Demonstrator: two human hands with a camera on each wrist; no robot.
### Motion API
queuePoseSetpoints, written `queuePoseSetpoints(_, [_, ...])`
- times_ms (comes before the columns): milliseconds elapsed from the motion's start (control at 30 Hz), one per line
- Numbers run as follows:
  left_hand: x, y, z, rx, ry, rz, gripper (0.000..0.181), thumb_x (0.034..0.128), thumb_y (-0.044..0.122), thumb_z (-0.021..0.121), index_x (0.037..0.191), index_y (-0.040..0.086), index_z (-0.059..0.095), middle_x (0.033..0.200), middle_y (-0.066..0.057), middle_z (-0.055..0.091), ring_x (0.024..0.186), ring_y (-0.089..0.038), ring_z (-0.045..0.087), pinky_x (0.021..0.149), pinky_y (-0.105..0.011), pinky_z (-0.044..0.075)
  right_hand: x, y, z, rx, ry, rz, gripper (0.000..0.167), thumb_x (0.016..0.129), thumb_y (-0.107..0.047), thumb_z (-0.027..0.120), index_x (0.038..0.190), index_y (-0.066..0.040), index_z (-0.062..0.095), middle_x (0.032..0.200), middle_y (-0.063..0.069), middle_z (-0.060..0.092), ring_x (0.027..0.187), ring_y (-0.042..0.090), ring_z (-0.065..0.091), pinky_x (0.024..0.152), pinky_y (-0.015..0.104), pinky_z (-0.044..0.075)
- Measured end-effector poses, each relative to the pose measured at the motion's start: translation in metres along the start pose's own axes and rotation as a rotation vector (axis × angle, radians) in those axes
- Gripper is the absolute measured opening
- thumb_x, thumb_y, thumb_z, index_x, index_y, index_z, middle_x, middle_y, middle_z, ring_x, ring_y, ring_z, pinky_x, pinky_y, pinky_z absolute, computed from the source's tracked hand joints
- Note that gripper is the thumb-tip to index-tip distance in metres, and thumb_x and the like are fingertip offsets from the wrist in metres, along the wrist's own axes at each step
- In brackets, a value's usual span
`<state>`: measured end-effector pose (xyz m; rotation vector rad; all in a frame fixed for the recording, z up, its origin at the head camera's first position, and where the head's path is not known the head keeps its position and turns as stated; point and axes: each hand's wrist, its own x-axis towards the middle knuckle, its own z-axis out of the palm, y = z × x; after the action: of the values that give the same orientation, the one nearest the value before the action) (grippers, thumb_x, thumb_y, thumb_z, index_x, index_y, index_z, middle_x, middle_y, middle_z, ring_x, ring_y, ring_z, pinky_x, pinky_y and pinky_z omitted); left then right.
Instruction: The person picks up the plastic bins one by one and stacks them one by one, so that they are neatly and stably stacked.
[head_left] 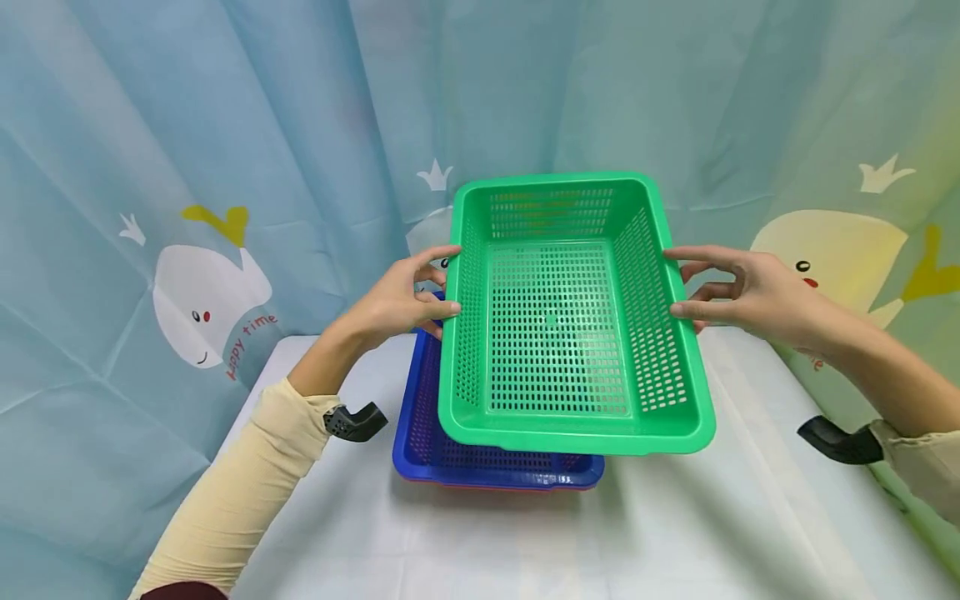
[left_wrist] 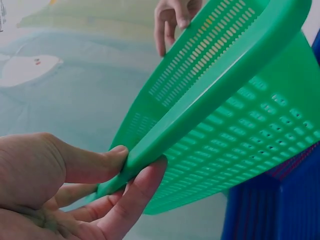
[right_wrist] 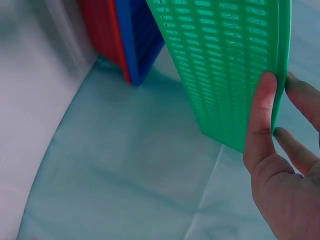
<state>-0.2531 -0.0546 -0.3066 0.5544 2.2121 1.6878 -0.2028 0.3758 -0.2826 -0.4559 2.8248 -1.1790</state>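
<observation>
A green plastic basket (head_left: 555, 429) with slotted walls and floor is held up in the air, its opening tilted toward the head camera. My left hand (head_left: 401, 296) pinches the rim on its left side, thumb on one face and fingers on the other. On the opposite side my right hand (head_left: 738, 287) grips the rim the same way. Below the green basket sits a blue basket (head_left: 420, 400), partly covered by it in the head view. A red basket (right_wrist: 100, 35) is nested under the blue one, with little more than its edge showing.
A white-covered table (head_left: 480, 542) bears the stacked baskets. Behind and beside it hangs a blue curtain (head_left: 300, 125) printed with whales. Black wrist mounts (head_left: 352, 422) stick out from both sleeves.
</observation>
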Motion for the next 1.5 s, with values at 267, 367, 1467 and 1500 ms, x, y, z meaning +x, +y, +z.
queuePoseSetpoints(267, [-0.02,-0.002,-0.023,0.035,-0.002,-0.027,0.078,0.0959,-0.002,0.069,0.161,0.022,0.034,0.12,-0.014,0.042,0.081,-0.023,0.068,0.078,-0.048,0.062,0.013,-0.014,0.022,0.12,-0.04,-0.023,0.067,0.093,-0.013,0.078,0.153,-0.018,0.047,0.124,0.012,0.054,0.078,0.029,0.073,0.077,0.03,0.061])
queuePoseSetpoints(367, [-0.024,-0.003,-0.027,0.034,-0.005,-0.039,0.078,0.0959,-0.003,0.069,0.161,0.022,0.033,0.12,-0.014,0.041,0.08,-0.023,0.068,0.078,-0.048,0.062,0.016,-0.014,0.028,0.157,-0.053,-0.028,0.067,0.093,-0.01,0.078,0.153,-0.015,0.047,0.124,0.014,0.053,0.079,0.029,0.073,0.076,0.033,0.061])
queuePoseSetpoints(1467, [-0.032,-0.04,-0.05,0.036,-0.019,-0.117,0.075,0.0959,0.0,0.069,0.16,0.021,0.036,0.121,-0.017,0.042,0.092,-0.027,0.07,0.08,-0.047,0.062,0.031,-0.003,0.066,0.278,-0.158,-0.049,0.072,0.093,-0.016,0.079,0.154,-0.006,0.043,0.126,0.022,0.048,0.081,0.028,0.074,0.081,0.038,0.061])
queuePoseSetpoints(1500, [-0.031,-0.039,-0.05,0.036,-0.019,-0.116,0.075,0.096,-0.001,0.069,0.16,0.021,0.036,0.122,-0.017,0.042,0.093,-0.027,0.07,0.08,-0.047,0.062,0.031,-0.003,0.065,0.28,-0.158,-0.047,0.072,0.093,-0.016,0.079,0.155,-0.006,0.043,0.126,0.022,0.048,0.081,0.028,0.074,0.081,0.038,0.061])
